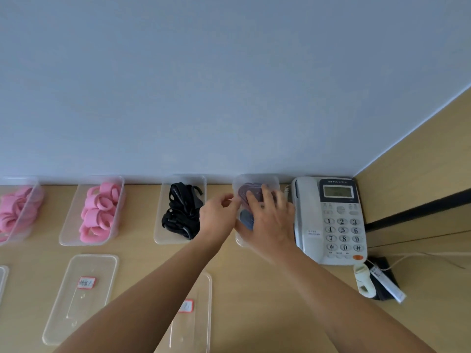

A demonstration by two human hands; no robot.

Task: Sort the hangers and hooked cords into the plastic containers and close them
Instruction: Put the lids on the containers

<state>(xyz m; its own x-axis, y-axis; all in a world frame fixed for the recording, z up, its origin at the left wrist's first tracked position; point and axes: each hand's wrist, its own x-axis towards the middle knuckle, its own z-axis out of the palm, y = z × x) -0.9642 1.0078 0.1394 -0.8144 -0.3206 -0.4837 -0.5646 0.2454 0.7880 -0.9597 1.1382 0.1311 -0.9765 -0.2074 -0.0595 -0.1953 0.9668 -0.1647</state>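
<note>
The closed container (239, 241) stands on the surface (257, 289) immediately left of the telephone (331, 220), against the wall. The right hand (270, 220) lies flat on its lid (256, 181), fingers (253, 198) straight and spread, pressing down and holding nothing. The left hand (216, 217) is at the lid's edge farthest from the telephone, fingers curled and pinching that edge. Further left of the telephone stand an open container (159, 235) of black cords (178, 217), then one (67, 236) of pink loops (99, 212). Two loose lids (81, 296) lie nearer the person.
</note>
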